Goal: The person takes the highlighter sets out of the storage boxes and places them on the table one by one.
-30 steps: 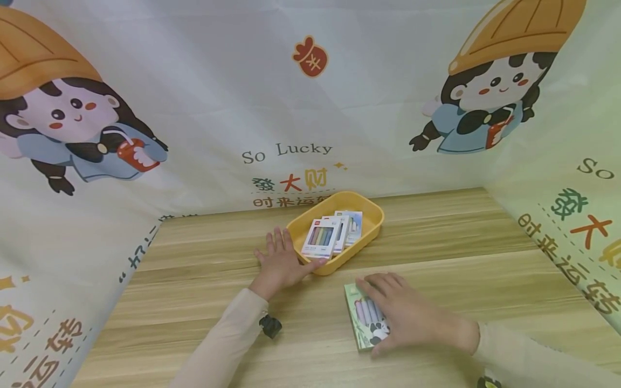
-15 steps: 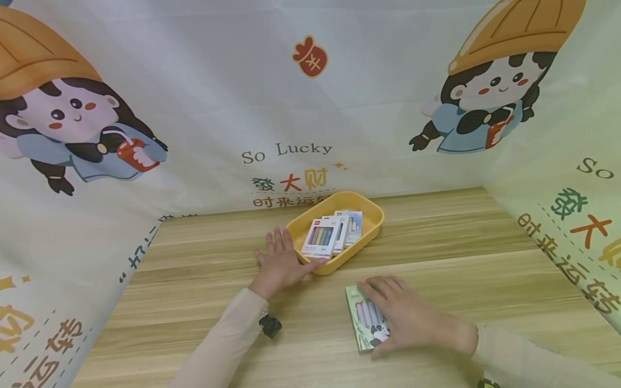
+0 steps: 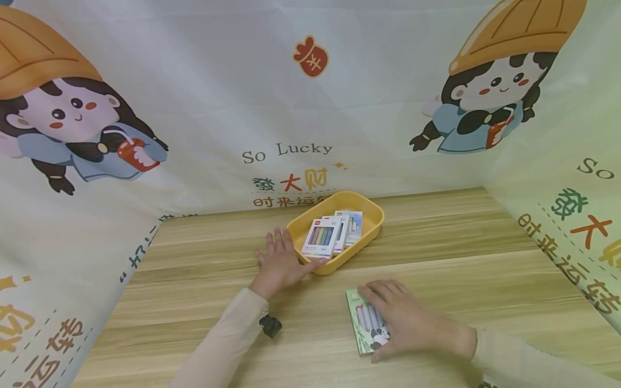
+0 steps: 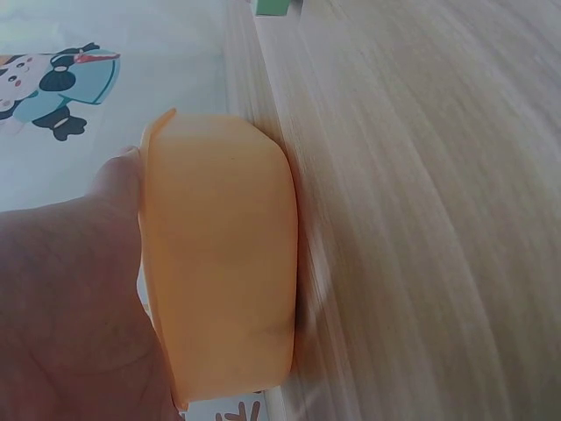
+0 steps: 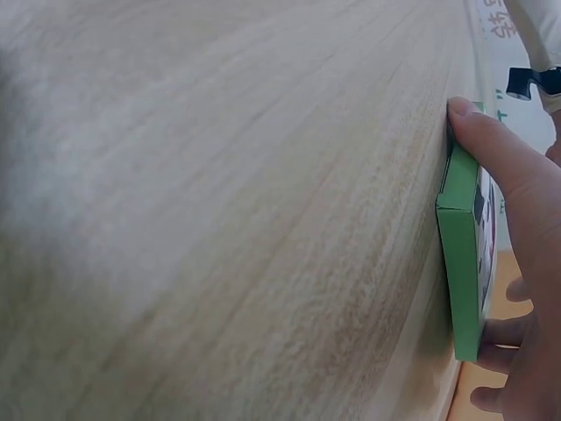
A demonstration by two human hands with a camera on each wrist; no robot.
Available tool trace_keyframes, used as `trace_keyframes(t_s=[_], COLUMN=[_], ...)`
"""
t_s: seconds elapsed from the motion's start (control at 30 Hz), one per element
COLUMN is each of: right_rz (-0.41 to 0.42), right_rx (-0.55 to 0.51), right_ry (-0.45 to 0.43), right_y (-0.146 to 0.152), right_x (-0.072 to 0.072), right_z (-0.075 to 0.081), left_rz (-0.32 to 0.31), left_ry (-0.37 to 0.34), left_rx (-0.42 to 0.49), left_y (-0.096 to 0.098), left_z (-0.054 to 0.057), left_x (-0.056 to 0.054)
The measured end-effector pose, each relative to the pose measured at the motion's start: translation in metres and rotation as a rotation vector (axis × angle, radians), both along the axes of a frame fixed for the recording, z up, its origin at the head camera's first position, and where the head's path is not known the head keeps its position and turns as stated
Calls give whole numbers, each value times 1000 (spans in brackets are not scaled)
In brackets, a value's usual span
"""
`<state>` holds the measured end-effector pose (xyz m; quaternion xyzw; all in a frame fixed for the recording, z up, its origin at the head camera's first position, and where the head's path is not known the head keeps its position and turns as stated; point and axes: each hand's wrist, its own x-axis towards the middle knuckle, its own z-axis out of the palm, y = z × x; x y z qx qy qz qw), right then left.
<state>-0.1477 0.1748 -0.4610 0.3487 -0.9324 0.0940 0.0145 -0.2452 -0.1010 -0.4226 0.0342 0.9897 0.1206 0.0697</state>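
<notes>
My right hand (image 3: 412, 320) holds a green crayon box (image 3: 363, 326) with a panda picture, lying on the table in front of me. In the right wrist view the thumb (image 5: 478, 127) presses one end of the green box and the fingertips reach the other end. My left hand (image 3: 280, 267) touches the left side of a yellow basket (image 3: 372, 216), fingers spread and fairly straight, thumb along the near rim. In the left wrist view the basket's outer wall (image 4: 228, 254) shows beside that hand. Inside lie white crayon boxes (image 3: 319, 240), overlapping one another.
A wooden table (image 3: 194, 302) spreads beneath everything. Behind it and on both sides hangs a white printed cloth (image 3: 378, 124) with cartoon figures and lettering. A small black device (image 3: 270, 325) is strapped at the left wrist.
My right hand and the green crayon box have slid slightly toward me. The left hand and the yellow basket stay in place.
</notes>
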Motion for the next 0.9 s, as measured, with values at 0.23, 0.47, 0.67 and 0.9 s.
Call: trace_keyframes(t_s=[0.23,0.47,0.67,0.9], right_rz=[-1,20,21,18], right_rx=[-8,-31,-22,-1], right_ry=[4,38,44,16], right_y=[1,2,2,2], right_x=[1,1,0,0], right_z=[-6,-8,-8,-7], left_rz=[1,6,7,11], left_ry=[-2,-12,-12,-11], left_rx=[10,11,4,-1], left_y=[0,0,1,1], left_z=[-1,-2,-2,-1], left_x=[0,-2,-1,-2])
